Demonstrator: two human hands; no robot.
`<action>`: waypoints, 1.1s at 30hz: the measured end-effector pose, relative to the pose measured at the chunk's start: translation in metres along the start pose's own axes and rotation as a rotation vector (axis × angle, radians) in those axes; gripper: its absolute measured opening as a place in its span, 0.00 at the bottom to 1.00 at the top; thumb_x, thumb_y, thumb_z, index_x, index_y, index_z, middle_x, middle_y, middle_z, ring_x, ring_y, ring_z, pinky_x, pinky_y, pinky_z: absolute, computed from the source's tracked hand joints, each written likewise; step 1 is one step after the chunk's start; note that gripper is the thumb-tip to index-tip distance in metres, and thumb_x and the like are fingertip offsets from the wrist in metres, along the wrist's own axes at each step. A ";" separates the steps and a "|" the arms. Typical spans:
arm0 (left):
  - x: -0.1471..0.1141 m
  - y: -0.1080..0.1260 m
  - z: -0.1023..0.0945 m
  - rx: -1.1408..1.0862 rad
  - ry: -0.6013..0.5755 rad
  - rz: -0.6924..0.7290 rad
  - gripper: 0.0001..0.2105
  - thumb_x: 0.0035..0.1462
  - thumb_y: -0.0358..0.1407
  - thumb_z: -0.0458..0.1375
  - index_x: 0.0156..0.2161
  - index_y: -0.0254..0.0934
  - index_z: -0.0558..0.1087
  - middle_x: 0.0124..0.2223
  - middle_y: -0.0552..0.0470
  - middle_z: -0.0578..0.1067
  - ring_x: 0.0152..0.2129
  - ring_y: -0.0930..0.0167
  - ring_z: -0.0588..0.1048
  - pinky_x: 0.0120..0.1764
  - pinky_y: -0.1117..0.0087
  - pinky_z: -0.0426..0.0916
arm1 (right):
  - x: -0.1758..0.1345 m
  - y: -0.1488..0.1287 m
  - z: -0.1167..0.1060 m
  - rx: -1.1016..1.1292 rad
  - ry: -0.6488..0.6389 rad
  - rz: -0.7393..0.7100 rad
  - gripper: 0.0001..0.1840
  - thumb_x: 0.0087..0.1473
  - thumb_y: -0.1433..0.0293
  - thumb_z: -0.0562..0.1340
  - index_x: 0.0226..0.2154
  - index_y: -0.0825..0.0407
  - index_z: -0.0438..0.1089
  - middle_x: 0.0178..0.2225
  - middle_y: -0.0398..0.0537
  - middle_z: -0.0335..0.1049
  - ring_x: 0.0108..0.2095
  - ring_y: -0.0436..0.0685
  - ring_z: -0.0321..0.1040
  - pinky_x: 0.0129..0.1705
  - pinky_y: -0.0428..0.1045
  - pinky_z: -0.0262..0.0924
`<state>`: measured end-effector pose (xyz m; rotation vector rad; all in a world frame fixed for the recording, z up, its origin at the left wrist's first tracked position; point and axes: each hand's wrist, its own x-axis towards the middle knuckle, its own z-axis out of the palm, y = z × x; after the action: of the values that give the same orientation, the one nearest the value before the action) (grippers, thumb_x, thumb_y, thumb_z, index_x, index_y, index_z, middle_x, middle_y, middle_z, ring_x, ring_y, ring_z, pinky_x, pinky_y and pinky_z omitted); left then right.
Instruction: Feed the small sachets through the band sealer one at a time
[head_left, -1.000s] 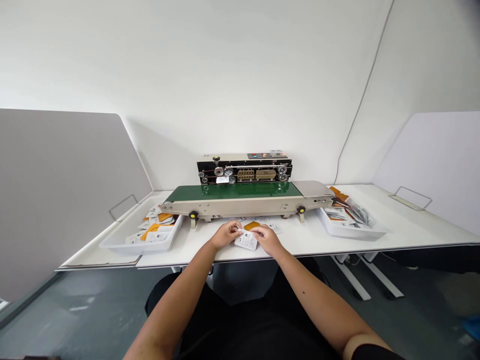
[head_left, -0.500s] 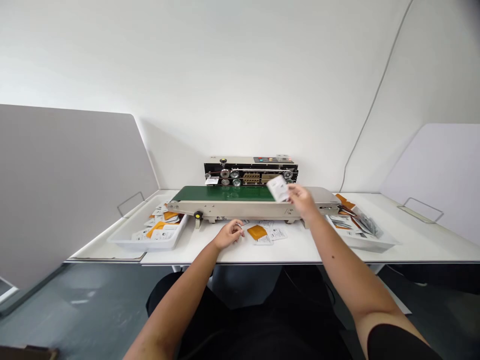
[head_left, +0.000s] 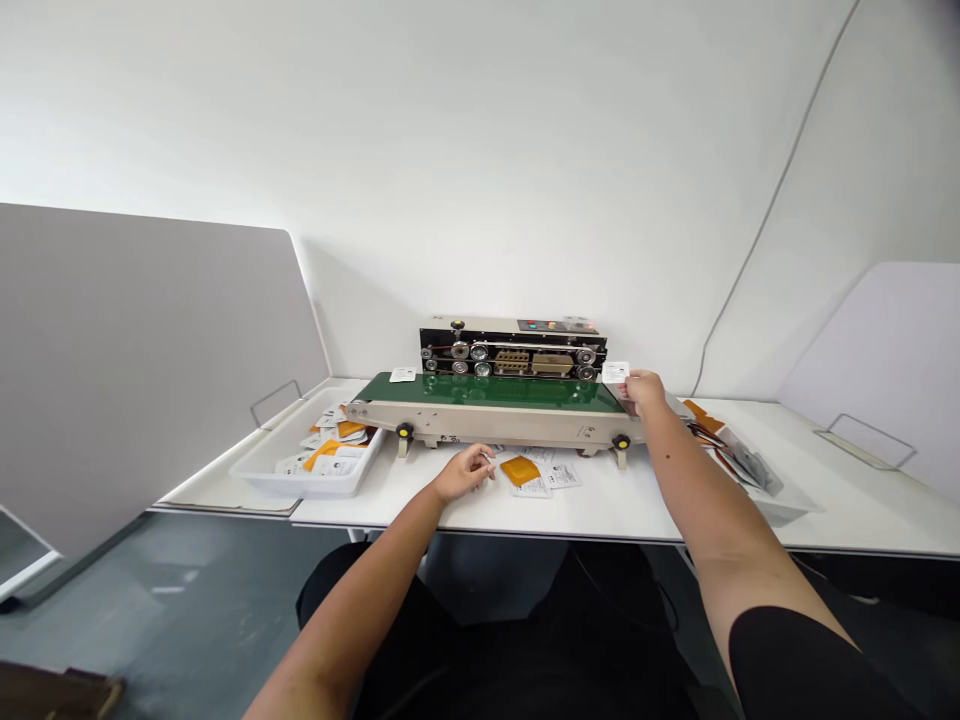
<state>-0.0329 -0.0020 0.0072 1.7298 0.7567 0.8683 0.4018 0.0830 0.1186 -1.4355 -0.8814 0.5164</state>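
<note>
My right hand [head_left: 643,390] is closed on the edge of a small white printed sachet [head_left: 616,372], held at the right end of the band sealer's [head_left: 514,352] sealing head. Below it runs the green conveyor belt [head_left: 517,392]. Another white sachet [head_left: 403,374] lies flat on the belt's left end. My left hand [head_left: 466,473] rests on the table in front of the machine, its fingers loosely bent and apart, with nothing seen in them. Just right of it lie an orange sachet [head_left: 520,471] and several white printed sachets [head_left: 563,475].
On the left, a white plastic bin [head_left: 300,484] holds orange and white sachets. A second bin [head_left: 784,510] with more sachets stands at the right, partly hidden by my right arm. Grey panels [head_left: 150,360] flank the table [head_left: 615,510].
My right hand has carried its sachet rightward to the sealer's right end. The other sachet has moved left from the sealing head along the belt. My left hand stays nearly in place.
</note>
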 end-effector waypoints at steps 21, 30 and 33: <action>0.004 -0.012 -0.006 0.315 0.068 0.131 0.14 0.59 0.45 0.60 0.42 0.36 0.71 0.34 0.49 0.78 0.29 0.70 0.74 0.34 0.70 0.67 | -0.065 -0.029 0.061 -0.103 -0.009 -0.114 0.18 0.53 0.67 0.63 0.46 0.55 0.73 0.35 0.51 0.72 0.31 0.53 0.67 0.36 0.50 0.66; 0.012 -0.021 0.006 0.971 0.030 0.135 0.27 0.57 0.43 0.61 0.61 0.40 0.68 0.65 0.43 0.67 0.63 0.57 0.63 0.65 0.56 0.54 | -0.245 0.048 0.073 -0.393 -0.700 -0.965 0.18 0.59 0.70 0.57 0.50 0.46 0.74 0.46 0.50 0.75 0.47 0.60 0.69 0.52 0.56 0.63; 0.013 -0.024 0.008 1.058 0.022 0.069 0.28 0.59 0.46 0.59 0.62 0.39 0.67 0.67 0.43 0.65 0.64 0.56 0.61 0.65 0.53 0.53 | -0.257 0.075 0.080 -0.468 -0.722 -0.936 0.25 0.56 0.71 0.61 0.57 0.47 0.70 0.54 0.52 0.71 0.56 0.63 0.64 0.61 0.61 0.57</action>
<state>-0.0206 0.0115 -0.0149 2.6672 1.3136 0.5353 0.2004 -0.0577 -0.0146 -1.0390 -2.2066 0.0820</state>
